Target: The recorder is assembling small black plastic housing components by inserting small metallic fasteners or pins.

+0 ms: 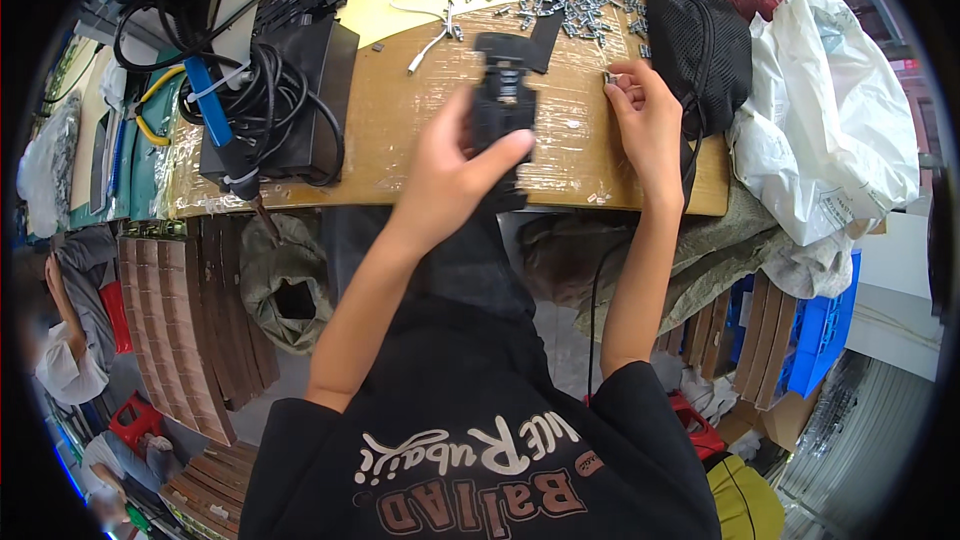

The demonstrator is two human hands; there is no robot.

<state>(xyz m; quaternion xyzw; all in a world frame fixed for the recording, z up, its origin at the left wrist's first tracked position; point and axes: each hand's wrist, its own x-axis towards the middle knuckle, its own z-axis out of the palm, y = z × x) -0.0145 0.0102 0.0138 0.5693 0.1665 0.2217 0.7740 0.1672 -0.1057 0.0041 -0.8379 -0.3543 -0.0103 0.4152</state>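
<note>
My left hand [455, 160] grips a long black plastic housing [508, 90], which has some silver parts set in its middle; the hand and housing are slightly blurred. The thumb lies across its near half, above the front edge of the table. To the right, my right hand [648, 110] pinches a small metallic part [609, 78] between thumb and fingertips, just above the tabletop. Beyond it spreads a pile of small grey metal parts [585, 5], similar in size. A short white cable [440, 30] lies on yellow paper left of the pile.
A black box [320, 70] with coiled black cables and a blue-handled tool [208, 100] stands at the left. A black mesh bag [695, 45] and a white plastic bag [825, 120] are at the right. Other people sit at the far left.
</note>
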